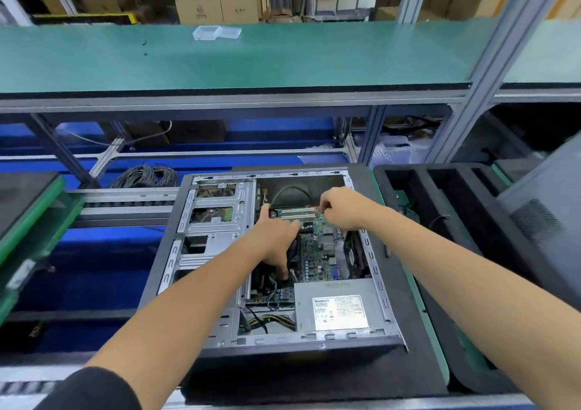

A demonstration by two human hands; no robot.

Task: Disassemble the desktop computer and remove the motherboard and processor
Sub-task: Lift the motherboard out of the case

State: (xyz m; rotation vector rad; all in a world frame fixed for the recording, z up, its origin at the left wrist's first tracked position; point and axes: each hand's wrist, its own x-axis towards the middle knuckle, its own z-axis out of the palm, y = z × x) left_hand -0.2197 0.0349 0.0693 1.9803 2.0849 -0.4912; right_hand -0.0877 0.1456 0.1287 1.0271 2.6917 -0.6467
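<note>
The motherboard (314,246) lies inside the open computer case (220,252), beyond the power supply (336,306). The step looks like freeing the board; next it needs a level lift. The left hand (276,237) spreads open, pressing its left edge. The right hand (342,208) curls over its far corner, seemingly gripping it.

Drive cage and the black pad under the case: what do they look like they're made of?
Drive cage: bare sheet metal, likely steel, going by its dull silver sheen, punched slots and folded edges. Black pad under the computer case: matte and lightless, probably foam or rubber matting, though the texture is too soft to settle.
</note>
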